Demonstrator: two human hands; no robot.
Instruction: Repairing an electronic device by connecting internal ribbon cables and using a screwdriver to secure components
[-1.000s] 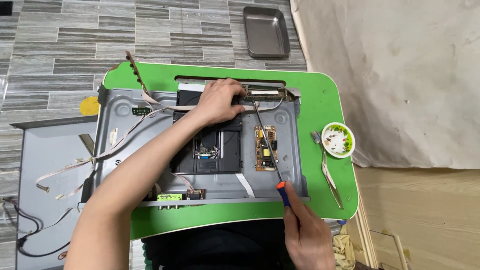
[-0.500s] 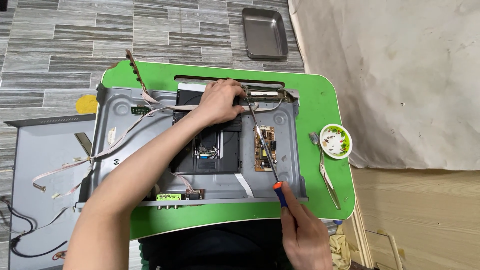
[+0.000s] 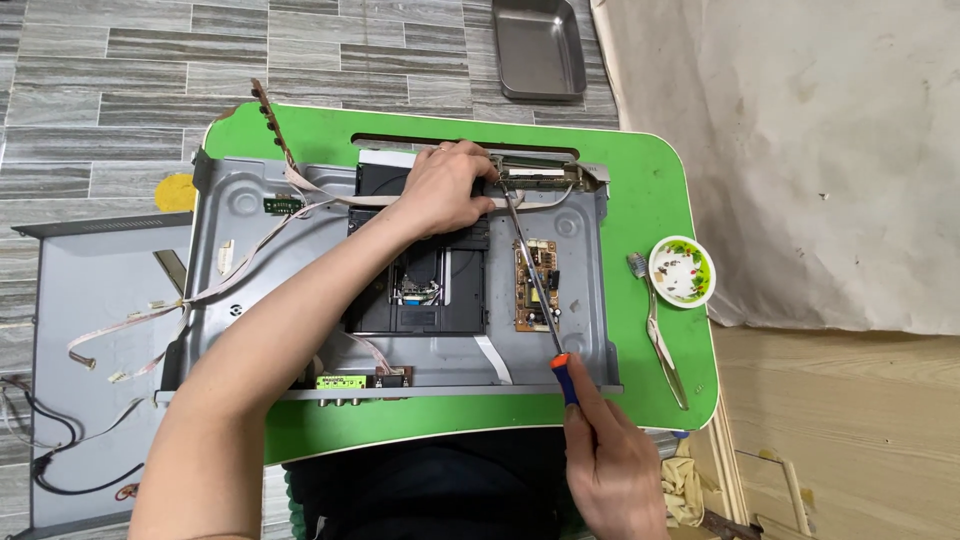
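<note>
The green desk carries a grey metal chassis with a black drive unit, a tan circuit board, and a screwdriver with a blue-and-orange handle.

The left hand covers the far edge of the black drive unit, so what its fingertips press on cannot be told. The screwdriver tip is too small to read against the metal bracket. The right hand is cut off at the bottom edge. The metal tray runs past the top edge, and the small dish holds bits too tiny to name
</note>
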